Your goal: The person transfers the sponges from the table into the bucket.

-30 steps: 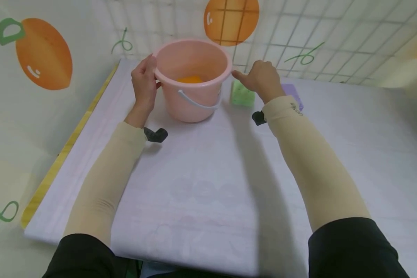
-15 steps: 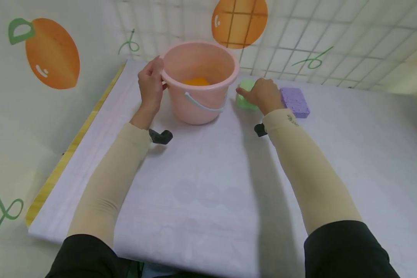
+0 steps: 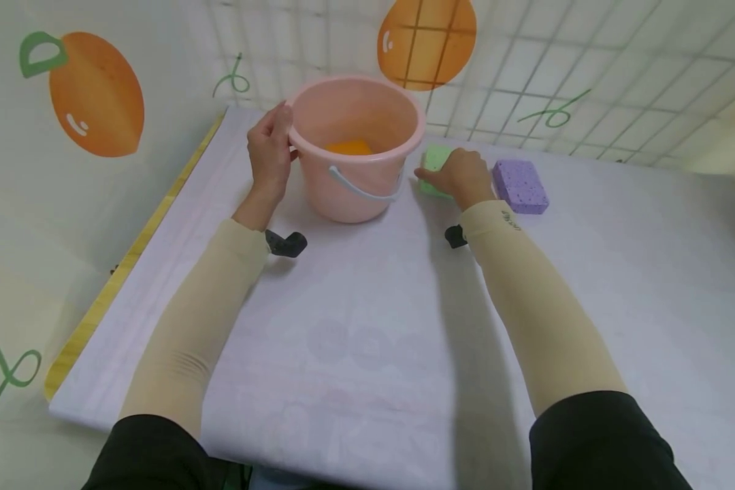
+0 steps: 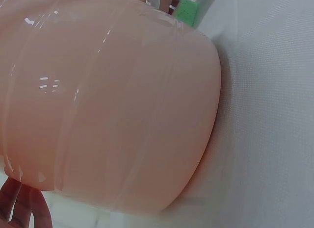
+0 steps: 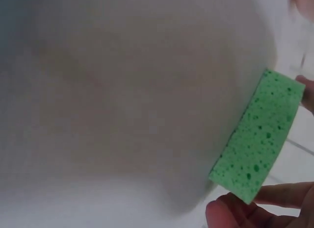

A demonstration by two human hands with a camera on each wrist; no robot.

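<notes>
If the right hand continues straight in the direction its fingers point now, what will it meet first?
Probably the pink bucket: the right hand, gripping the green sponge, points left toward its wall, which stands close beside; the exact gap is unclear.

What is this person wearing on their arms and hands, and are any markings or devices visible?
Both forearms are in snug beige sleeves running from wrist to above the elbow, under black upper sleeves. The right sleeve carries small dark lettering near the wrist. A small black device sits at each wrist. The left hand and right hand are bare.
</notes>
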